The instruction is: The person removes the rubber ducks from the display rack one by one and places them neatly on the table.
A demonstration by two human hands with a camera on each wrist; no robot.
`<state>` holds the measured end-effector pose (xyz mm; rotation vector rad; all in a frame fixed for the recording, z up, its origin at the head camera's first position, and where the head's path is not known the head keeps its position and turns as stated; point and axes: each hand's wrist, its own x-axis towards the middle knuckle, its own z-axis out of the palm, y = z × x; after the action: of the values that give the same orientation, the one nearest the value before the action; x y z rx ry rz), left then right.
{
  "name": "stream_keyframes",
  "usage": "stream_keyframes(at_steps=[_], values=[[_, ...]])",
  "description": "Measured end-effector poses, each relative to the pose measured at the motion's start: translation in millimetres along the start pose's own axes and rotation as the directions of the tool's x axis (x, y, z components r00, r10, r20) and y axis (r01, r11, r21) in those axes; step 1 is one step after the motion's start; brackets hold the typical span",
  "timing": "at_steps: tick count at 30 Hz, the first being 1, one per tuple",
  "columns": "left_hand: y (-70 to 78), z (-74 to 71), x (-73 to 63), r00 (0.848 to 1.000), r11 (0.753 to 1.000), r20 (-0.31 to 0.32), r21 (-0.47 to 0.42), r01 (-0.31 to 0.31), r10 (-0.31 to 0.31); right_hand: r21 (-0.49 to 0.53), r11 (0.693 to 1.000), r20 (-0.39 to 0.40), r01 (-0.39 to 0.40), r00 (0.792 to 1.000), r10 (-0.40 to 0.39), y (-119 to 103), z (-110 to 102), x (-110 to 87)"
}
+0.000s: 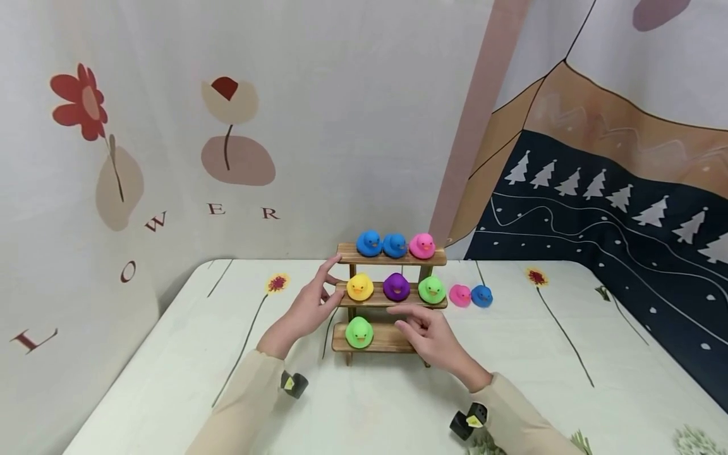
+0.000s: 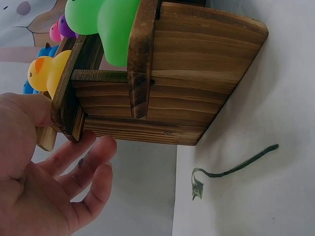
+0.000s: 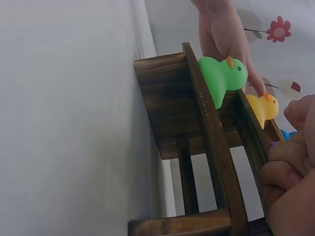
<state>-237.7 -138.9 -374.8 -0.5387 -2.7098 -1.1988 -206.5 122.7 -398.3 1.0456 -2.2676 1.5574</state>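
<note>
A three-tier wooden stand [image 1: 387, 342] holds small rubber ducks. My left hand [image 1: 308, 306] grips its left end, thumb at the middle board and index finger at the top board; in the left wrist view the other fingers curve behind the boards. My right hand [image 1: 428, 332] hovers before the right half, index finger reaching near the middle board's front edge below the purple duck [image 1: 396, 287], other fingers bent, nothing seen between them. A yellow duck [image 1: 360, 287] and a green duck [image 1: 432, 290] flank the purple one. Another green duck [image 1: 359, 333] sits lowest, at left.
On the top board stand two blue ducks, one at the left end [image 1: 369, 243] and one beside it [image 1: 395, 246], then a pink duck [image 1: 423, 246]. Right of the stand, a pink duck [image 1: 460, 296] and a blue duck [image 1: 482, 296] lie on the white cloth. A printed curtain hangs behind.
</note>
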Motion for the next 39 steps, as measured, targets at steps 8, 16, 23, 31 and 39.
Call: stream_keyframes(at_steps=[8,16,23,31,39], values=[[0.2,-1.4,1.4,1.0,1.0,0.011,-0.001,-0.003,0.003,0.001,1.0,0.061,-0.025,0.998,0.025,0.0,8.1,2.2],[2.6,2.3,2.6,1.0,1.0,0.026,-0.014,0.003,-0.003,0.008,0.994,0.123,-0.106,0.987,0.104,3.8,17.1,3.3],[4.1,3.7,2.2,0.999,1.0,0.029,-0.008,0.018,-0.018,0.024,0.993,0.159,-0.112,0.982,0.107,-11.7,21.3,7.8],[2.7,1.1,-0.8,1.0,1.0,0.015,-0.013,0.017,-0.017,0.057,0.993,0.206,-0.103,0.975,0.09,-32.0,22.8,15.5],[2.6,0.4,-0.8,1.0,1.0,0.004,-0.006,0.001,-0.001,0.025,0.99,0.222,-0.137,0.967,0.128,-33.2,25.0,18.8]])
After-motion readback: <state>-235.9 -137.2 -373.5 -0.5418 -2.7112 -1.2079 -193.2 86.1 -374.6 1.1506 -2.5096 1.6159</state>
